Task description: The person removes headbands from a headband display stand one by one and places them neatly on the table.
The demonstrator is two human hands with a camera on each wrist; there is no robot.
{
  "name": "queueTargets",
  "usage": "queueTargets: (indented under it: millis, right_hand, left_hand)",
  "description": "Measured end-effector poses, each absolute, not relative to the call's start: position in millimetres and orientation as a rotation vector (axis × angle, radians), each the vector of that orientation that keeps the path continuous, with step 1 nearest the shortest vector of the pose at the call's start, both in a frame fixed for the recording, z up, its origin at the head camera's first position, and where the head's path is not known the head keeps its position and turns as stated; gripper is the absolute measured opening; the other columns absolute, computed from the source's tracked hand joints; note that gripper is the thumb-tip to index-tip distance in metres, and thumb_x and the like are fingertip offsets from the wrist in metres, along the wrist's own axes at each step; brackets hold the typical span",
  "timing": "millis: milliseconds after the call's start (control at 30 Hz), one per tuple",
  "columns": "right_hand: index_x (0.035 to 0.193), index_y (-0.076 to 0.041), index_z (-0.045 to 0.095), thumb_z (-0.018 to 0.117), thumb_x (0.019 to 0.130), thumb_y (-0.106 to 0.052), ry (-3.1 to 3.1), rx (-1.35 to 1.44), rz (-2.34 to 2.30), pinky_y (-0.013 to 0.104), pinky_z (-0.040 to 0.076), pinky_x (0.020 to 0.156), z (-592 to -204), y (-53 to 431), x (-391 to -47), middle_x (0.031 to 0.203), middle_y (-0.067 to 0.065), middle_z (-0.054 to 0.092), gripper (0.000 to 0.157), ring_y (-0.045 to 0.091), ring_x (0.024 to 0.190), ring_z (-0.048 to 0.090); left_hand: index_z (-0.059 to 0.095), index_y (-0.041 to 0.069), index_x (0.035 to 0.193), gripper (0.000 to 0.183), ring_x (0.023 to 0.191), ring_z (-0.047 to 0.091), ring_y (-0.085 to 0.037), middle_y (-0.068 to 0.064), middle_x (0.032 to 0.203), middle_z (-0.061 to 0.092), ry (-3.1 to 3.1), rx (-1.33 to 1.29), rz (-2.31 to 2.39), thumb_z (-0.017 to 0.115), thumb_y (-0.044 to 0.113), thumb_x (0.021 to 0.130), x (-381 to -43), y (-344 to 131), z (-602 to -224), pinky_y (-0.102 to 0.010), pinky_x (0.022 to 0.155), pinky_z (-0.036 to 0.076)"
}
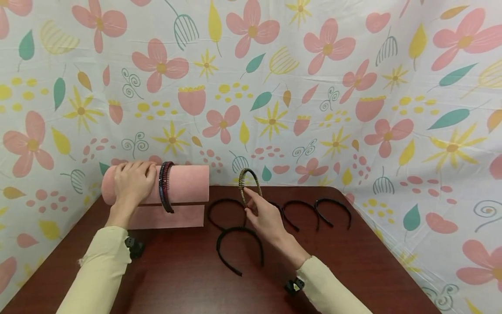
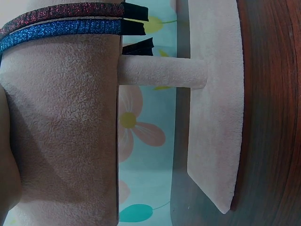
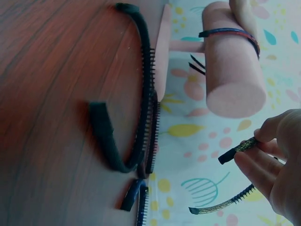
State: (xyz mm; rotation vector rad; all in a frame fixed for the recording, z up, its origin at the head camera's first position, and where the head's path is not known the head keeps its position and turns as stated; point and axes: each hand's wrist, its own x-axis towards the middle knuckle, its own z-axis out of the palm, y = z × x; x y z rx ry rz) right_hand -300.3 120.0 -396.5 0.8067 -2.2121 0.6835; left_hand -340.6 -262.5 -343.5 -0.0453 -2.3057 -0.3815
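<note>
A pink plush headband stand (image 1: 190,183), a fat horizontal roll on a post and flat base, stands at the left of the table. My left hand (image 1: 133,185) holds the roll near its left end, fingers bent over the top. To the right of that hand, a red glitter headband (image 2: 70,12) and a blue glitter headband (image 2: 66,33) sit side by side around the roll. Right of the stand, my right hand (image 1: 268,220) pinches a gold glitter headband (image 3: 245,144) by one end, raised above the table. Small comb teeth line its inner side.
Several dark headbands lie on the brown table (image 1: 188,270): a near one (image 1: 260,246) at the middle, another (image 1: 213,205) behind it, and a row (image 1: 333,200) to the right. A flower-printed cloth (image 1: 337,131) hangs behind and along the sides.
</note>
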Motion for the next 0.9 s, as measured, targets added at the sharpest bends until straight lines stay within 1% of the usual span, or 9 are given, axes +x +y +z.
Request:
queueTargets:
  millis: [300,533,800,900]
  right_hand:
    - [0.137,-0.013,0.057,0.076,0.082,-0.001,-2.249,0.76,0.635,0.02,0.048,0.056,-402,137,-298,0.084,-0.006,0.066,0.059,0.007,0.07,0.064]
    - [0.131,-0.013,0.06,0.075,0.084,-0.002,-2.313,0.755,0.663,0.018,0.047,0.056,-408,148,-294,0.087,-0.005,0.067,0.05,0.007,0.068,0.062]
    - [0.132,-0.014,0.061,0.076,0.084,-0.003,-2.353,0.742,0.666,0.017,0.044,0.054,-414,162,-286,0.086,-0.008,0.064,0.051,0.005,0.07,0.062]
    - [0.132,-0.015,0.061,0.076,0.084,-0.004,-2.379,0.737,0.672,0.017,0.046,0.056,-416,167,-284,0.083,-0.011,0.062,0.051,0.003,0.07,0.061]
  left_hand:
    - [0.072,0.007,0.111,0.044,0.115,0.06,-0.039,-0.017,0.118,0.069,-2.312,-0.039,-0.373,0.037,0.034,0.105,-342,-263,-344,-0.056,0.11,0.033]
    - [0.072,0.007,0.113,0.045,0.117,0.059,-0.039,-0.017,0.12,0.069,-2.323,-0.033,-0.381,0.037,0.034,0.105,-342,-263,-344,-0.056,0.111,0.032]
    - [0.072,0.007,0.111,0.044,0.115,0.06,-0.04,-0.018,0.118,0.069,-2.306,-0.042,-0.378,0.038,0.034,0.104,-343,-263,-344,-0.056,0.11,0.034]
    - [0.073,0.006,0.111,0.042,0.113,0.061,-0.04,-0.018,0.117,0.07,-2.293,-0.041,-0.379,0.04,0.032,0.104,-343,-264,-344,-0.056,0.109,0.035]
